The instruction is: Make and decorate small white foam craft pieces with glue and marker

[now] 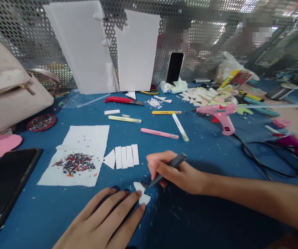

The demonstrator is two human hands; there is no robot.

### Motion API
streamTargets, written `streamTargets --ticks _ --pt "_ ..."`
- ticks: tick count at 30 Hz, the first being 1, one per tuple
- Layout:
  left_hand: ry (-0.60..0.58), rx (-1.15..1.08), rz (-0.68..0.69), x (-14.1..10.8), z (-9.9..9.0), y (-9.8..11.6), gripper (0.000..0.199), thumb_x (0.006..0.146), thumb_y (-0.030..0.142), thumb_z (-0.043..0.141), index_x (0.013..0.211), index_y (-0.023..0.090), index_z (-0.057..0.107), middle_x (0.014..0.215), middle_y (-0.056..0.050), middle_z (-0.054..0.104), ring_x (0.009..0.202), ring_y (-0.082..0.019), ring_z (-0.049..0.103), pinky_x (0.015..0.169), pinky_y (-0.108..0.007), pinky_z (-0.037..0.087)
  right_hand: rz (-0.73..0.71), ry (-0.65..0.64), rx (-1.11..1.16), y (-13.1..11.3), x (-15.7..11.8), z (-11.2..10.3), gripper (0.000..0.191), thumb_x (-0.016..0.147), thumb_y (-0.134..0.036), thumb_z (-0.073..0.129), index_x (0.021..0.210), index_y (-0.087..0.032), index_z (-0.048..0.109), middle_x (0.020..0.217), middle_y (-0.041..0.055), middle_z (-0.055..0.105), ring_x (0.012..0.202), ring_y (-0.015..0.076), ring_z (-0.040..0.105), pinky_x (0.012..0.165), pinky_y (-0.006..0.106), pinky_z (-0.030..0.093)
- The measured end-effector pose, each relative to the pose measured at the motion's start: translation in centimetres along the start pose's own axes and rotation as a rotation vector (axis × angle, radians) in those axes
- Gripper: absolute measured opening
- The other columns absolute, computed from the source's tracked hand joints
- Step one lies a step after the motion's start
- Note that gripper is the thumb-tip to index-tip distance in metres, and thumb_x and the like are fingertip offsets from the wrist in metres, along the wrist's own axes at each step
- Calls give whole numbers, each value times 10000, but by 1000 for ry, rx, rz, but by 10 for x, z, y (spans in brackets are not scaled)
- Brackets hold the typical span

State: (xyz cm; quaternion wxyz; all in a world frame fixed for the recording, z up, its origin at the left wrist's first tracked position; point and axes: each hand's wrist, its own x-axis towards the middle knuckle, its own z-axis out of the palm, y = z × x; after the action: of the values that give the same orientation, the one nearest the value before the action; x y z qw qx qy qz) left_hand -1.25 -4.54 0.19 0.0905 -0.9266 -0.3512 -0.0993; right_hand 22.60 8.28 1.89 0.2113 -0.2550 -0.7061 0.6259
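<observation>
My left hand lies flat with fingers stretched out, two fingertips pressing on a small white foam board piece shaped like a fish tail. My right hand is closed around a dark grey craft knife, held slanted like a pen. Its pointed tip meets the upper right side of the white piece. Just beyond, a white triangle and several white strips lie in a row. Beside them, a white tissue bears a heap of tiny colourful beads.
Pink, yellow and green markers lie ahead, behind them a red utility knife. A pink glue gun with a looping cable stands right. A phone lies left. White boards lean at the back.
</observation>
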Motion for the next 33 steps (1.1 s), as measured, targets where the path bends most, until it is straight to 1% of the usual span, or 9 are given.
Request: streamTargets --ticks 4,7,9,13,17,21,26,29,33 --pt "27 0 21 2 -1 -2 439 1066 468 383 1425 261 526 1441 15 566 1240 -196 513 1218 -404 96 -26 16 -29 1 0 0 429 1013 -455 489 759 -124 587 694 -10 502 563 70 531 507 169 424" --pt "54 29 35 2 -1 -2 419 1071 435 368 1406 257 547 1419 8 581 1215 -206 531 1185 -394 203 -14 -4 -23 1 0 -1 458 1021 -463 461 739 -122 583 702 -5 495 542 68 516 487 173 428" --pt "78 33 18 2 0 -2 413 1077 421 342 1387 263 565 1397 11 595 1199 -205 540 1156 -384 256 -23 9 -35 2 0 -1 427 1016 -450 483 761 -123 589 716 -3 506 571 72 532 508 172 432" --pt "78 38 30 2 1 -2 422 1079 417 327 1383 252 570 1399 -5 592 1204 -217 533 1142 -402 256 -31 -9 -34 2 0 0 443 1017 -449 482 739 -121 591 697 -7 502 548 65 520 500 171 417" --pt "67 50 48 2 1 -2 421 1072 413 350 1399 247 557 1412 -13 578 1189 -227 545 1108 -400 314 -28 10 -31 1 0 1 414 1013 -439 499 764 -123 591 697 -7 514 572 72 538 511 170 414" --pt "93 14 16 1 0 -1 414 1078 403 335 1371 251 584 1390 -6 592 1183 -214 549 1145 -390 264 -17 -19 -23 1 -1 2 441 1011 -456 491 744 -120 590 692 -9 504 548 69 530 498 175 412" --pt "49 -1 35 2 0 -1 404 1071 381 373 1402 238 556 1415 -19 572 1216 -215 522 1186 -401 159 -17 0 -40 1 0 1 390 1006 -442 511 796 -126 601 729 -1 529 598 79 553 525 177 419" --pt "88 -16 -3 3 1 0 412 1082 390 324 1366 248 587 1392 -10 589 1200 -203 533 1179 -387 181 -10 -29 -13 1 0 1 446 1012 -465 484 748 -123 593 710 -5 511 554 70 535 498 176 417" --pt "96 -5 1 3 1 0 410 1083 404 325 1358 259 593 1380 3 598 1187 -197 544 1161 -375 227 3 -7 -29 0 1 1 395 995 -459 525 796 -128 607 702 -3 537 585 79 544 512 172 418"
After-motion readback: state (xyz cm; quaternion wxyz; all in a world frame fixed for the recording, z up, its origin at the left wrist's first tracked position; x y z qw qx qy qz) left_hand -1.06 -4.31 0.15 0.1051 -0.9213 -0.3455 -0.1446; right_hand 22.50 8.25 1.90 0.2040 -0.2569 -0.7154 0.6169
